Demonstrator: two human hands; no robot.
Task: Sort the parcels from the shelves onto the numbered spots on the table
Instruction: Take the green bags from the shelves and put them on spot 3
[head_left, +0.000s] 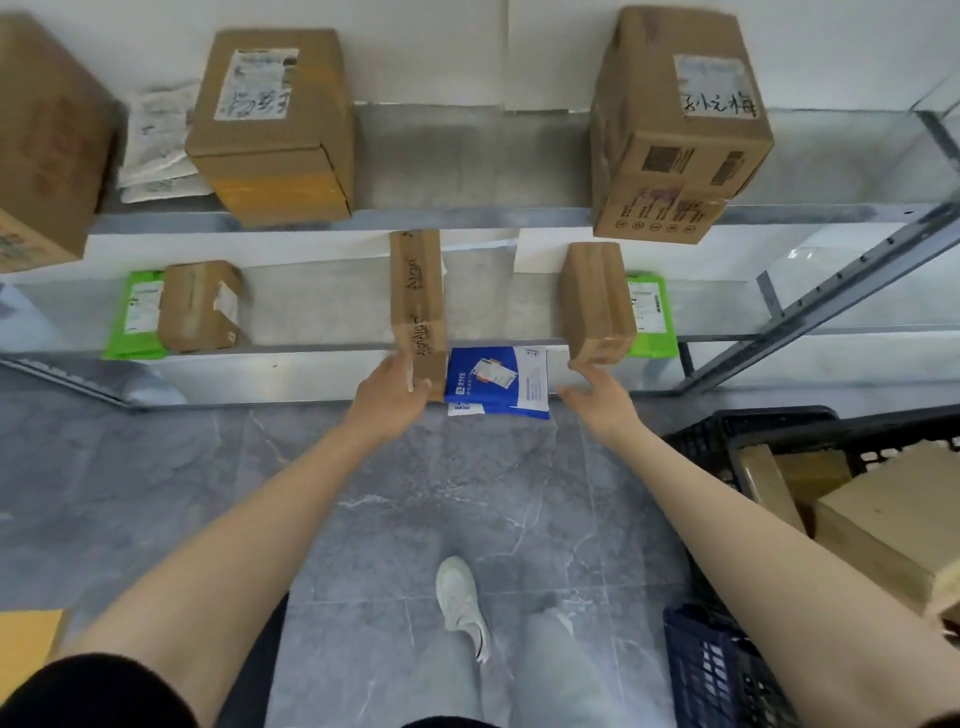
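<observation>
Left grip (390, 396) clasps one narrow box (418, 306); right grip (597, 400), spread, touches a second box (597, 304).

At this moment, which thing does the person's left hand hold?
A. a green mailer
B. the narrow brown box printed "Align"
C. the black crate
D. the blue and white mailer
B: the left hand has its thumb and fingers wrapped round the lower end of the narrow brown box, which sticks out over the shelf's edge.
</observation>
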